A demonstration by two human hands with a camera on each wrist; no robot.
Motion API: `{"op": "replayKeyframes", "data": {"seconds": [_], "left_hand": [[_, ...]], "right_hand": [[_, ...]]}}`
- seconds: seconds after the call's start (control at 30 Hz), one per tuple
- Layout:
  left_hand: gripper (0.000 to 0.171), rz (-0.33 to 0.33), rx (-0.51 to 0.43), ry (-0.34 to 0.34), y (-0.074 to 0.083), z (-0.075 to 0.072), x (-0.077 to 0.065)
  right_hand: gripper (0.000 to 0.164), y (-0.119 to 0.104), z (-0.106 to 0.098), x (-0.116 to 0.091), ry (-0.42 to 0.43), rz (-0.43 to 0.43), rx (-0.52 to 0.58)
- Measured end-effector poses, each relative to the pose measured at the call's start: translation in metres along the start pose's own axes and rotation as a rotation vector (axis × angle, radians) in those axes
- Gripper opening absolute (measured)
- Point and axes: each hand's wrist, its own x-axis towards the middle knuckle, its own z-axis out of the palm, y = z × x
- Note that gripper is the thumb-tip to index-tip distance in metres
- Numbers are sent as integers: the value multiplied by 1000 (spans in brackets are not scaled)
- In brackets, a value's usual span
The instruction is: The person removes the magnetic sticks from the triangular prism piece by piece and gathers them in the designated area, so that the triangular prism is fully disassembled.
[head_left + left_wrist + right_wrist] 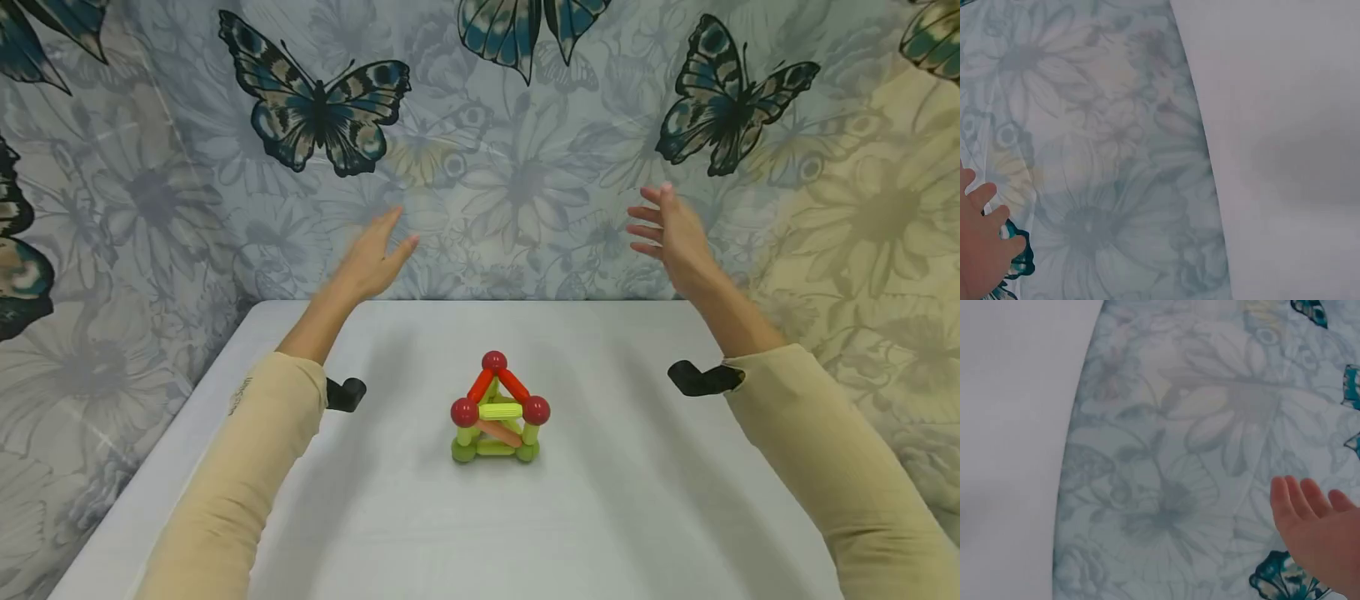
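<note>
A small frame of magnetic rods and balls stands on the white table in the head view. Its top ball and two front balls are red, the lower balls green, and the rods are red, yellow-green and orange. My left hand is raised beyond the frame on the left, touching nothing. On the right, my right hand is held up with its fingers extended and nothing in it. Only part of the left hand shows in the left wrist view. Several straight fingers of the right hand appear in the right wrist view.
The white table reaches back to a wall covering with flowers and butterflies, which also runs along both sides. Black wrist mounts stick out from the beige sleeves, one on each arm. Soft arm shadows lie across the tabletop.
</note>
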Motion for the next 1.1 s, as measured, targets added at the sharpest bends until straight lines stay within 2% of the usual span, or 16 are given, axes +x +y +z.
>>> {"op": "replayKeyframes", "data": {"seconds": [0.13,0.27,0.33,0.43,0.57,0.67,0.8,0.93,1.1], "left_hand": [[68,18,-291,9,7,10,-12],[64,18,-533,-48,14,20,-25],[62,7,-625,-87,17,27,-30],[60,-9,-733,-145,22,38,-40],[62,-43,-820,-220,27,55,-55],[62,-79,-817,-277,30,69,-67],[61,-149,-806,-353,33,85,-85],[61,-226,-834,-410,36,93,-102],[60,-277,-887,-454,38,97,-116]], "right_hand": [[71,8,1,-16,-78,73,290],[72,18,6,-29,-169,139,541],[72,27,9,-35,-223,169,637],[73,43,14,-42,-311,213,708],[73,65,22,-52,-370,281,696],[70,79,28,-61,-389,343,676],[62,92,36,-73,-455,415,646],[61,101,46,-83,-508,483,587],[59,104,59,-93,-524,539,445]]}}
